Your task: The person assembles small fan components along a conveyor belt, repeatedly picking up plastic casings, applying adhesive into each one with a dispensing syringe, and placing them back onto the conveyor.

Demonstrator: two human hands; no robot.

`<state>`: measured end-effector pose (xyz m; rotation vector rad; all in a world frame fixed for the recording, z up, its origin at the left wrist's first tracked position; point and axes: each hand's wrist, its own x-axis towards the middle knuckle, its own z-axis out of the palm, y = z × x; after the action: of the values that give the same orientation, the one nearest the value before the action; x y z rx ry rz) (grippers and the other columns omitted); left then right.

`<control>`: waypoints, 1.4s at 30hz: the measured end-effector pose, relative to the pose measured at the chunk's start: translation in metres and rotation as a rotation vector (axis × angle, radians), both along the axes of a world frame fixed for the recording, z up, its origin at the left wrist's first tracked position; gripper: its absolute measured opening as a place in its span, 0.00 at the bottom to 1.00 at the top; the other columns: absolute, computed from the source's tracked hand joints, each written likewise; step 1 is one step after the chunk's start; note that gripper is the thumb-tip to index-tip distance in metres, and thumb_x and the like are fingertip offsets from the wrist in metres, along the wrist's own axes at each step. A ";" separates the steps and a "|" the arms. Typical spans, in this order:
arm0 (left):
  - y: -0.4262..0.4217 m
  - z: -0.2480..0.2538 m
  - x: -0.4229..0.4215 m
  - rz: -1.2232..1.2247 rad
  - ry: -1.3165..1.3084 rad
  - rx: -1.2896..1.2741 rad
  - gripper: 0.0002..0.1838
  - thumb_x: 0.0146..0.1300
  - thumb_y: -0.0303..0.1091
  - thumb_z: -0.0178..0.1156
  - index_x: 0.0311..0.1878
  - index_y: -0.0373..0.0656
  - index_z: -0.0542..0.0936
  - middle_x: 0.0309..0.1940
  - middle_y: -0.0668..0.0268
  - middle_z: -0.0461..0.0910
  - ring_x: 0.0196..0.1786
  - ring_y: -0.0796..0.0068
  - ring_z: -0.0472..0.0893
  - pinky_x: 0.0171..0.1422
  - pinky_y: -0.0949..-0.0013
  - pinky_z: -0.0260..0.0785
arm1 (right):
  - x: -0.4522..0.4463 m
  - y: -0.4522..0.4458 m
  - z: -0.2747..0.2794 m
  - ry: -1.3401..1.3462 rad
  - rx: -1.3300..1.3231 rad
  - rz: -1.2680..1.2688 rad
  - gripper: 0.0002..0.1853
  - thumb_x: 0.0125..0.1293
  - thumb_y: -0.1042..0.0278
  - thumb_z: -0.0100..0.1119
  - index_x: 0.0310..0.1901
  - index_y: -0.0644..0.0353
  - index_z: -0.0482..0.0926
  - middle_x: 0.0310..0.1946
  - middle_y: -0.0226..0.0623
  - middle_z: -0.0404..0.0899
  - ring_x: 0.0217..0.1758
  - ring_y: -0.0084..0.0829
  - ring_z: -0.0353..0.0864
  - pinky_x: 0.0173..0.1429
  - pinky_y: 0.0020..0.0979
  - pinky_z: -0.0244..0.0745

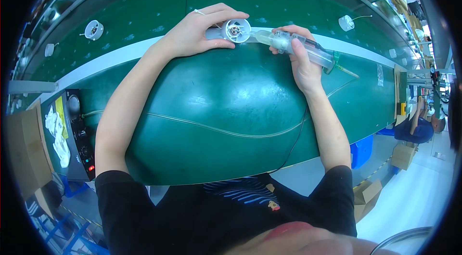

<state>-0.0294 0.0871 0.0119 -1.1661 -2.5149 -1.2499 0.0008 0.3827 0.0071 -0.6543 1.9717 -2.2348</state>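
My left hand is closed around a small white round plastic housing, thumb below and fingers above. Metal parts show inside its open face, too small to name. In my right hand I grip a clear dispensing syringe with whitish contents and a green cap at its rear end. Its pale tapered nozzle points left, with the tip at the right side of the housing. Whether the tip touches the inside cannot be made out.
More white housings sit on the green surface beyond the pale rail. A clear tube crosses the green bench. At left stands a black control box beside a white cloth. Another person is far right.
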 end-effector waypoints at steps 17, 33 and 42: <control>0.000 -0.002 -0.001 0.016 0.026 -0.003 0.33 0.59 0.37 0.76 0.69 0.49 0.79 0.62 0.62 0.81 0.62 0.60 0.82 0.68 0.62 0.76 | 0.003 -0.003 0.001 0.090 0.074 -0.055 0.20 0.76 0.57 0.59 0.60 0.62 0.75 0.55 0.49 0.82 0.49 0.37 0.86 0.59 0.37 0.79; 0.014 0.003 -0.008 0.650 0.635 -0.067 0.29 0.60 0.28 0.71 0.66 0.53 0.81 0.67 0.59 0.74 0.72 0.50 0.70 0.72 0.53 0.68 | -0.006 0.007 0.000 -0.196 -0.138 0.014 0.22 0.78 0.59 0.60 0.64 0.63 0.73 0.51 0.44 0.84 0.47 0.32 0.86 0.54 0.34 0.82; 0.028 0.001 0.002 0.157 0.469 -0.169 0.28 0.57 0.27 0.71 0.63 0.48 0.82 0.63 0.58 0.77 0.67 0.52 0.74 0.71 0.52 0.68 | -0.006 0.014 0.000 -0.249 -0.114 0.074 0.22 0.76 0.59 0.64 0.62 0.65 0.76 0.47 0.43 0.85 0.41 0.30 0.88 0.46 0.29 0.83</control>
<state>-0.0274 0.1147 0.0129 -1.1087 -2.3269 -0.6433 -0.0052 0.3962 0.0067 -0.4269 1.6874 -2.2710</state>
